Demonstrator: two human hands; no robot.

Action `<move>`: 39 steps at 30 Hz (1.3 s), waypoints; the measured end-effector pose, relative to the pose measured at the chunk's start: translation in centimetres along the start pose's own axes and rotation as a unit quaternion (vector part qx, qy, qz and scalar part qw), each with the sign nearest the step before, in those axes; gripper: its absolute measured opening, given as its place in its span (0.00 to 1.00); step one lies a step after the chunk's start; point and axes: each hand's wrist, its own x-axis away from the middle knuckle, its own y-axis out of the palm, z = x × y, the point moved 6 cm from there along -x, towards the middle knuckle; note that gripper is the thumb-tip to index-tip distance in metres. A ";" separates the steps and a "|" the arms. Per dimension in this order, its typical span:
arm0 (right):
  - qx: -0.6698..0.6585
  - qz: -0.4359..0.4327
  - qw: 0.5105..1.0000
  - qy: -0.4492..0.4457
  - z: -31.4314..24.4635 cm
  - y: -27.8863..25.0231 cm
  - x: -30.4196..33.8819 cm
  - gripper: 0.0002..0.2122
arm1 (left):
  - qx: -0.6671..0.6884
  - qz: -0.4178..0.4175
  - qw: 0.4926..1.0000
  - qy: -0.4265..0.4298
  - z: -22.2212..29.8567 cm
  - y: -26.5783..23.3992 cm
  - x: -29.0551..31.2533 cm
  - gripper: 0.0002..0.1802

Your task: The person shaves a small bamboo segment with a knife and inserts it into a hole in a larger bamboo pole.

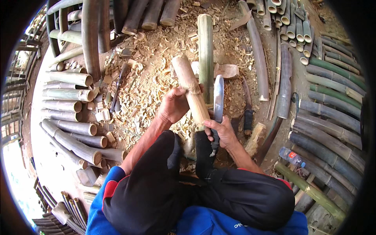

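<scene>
My left hand (174,106) is closed around a pale, peeled bamboo piece (187,80) with a node near its middle. The piece tilts, its upper end leaning left. In my right hand (224,134) is a knife (218,94), its broad grey blade pointing up and away from me, its dark handle in my fingers. My right thumb lies at the near end of the bamboo piece, and the blade stands just right of it, seemingly apart. Behind both lies a greenish, scraped bamboo length (205,47), partly hidden by the piece and my hands.
Wood shavings (152,62) cover the ground ahead. A second knife (247,111) lies right of my right hand, a long dark tool (118,88) to the left. Cut bamboo (74,105) lines the left; more poles (329,129) and a plastic bottle (291,156) lie right.
</scene>
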 end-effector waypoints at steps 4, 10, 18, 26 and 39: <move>0.045 0.075 0.993 -0.084 -0.8 -0.2 0.7 0.29 | -0.101 0.130 0.982 0.094 4.8 -1.7 -1.6 0.39; 0.254 0.165 0.939 -0.162 -3.5 -2.8 -1.4 0.31 | -0.469 0.053 0.849 0.236 4.5 12.9 -2.1 0.25; 0.366 0.220 0.871 -0.242 -5.5 -4.1 -9.3 0.29 | -0.601 -0.100 0.688 0.395 -2.8 14.8 0.1 0.26; 0.394 0.221 0.853 -0.263 -6.5 -3.3 -15.8 0.27 | -0.616 -0.054 0.680 0.393 0.3 10.6 -2.8 0.27; 0.186 0.317 0.912 -0.184 -4.9 -3.9 5.7 0.15 | -0.645 -0.078 0.650 0.395 -1.8 15.2 3.1 0.25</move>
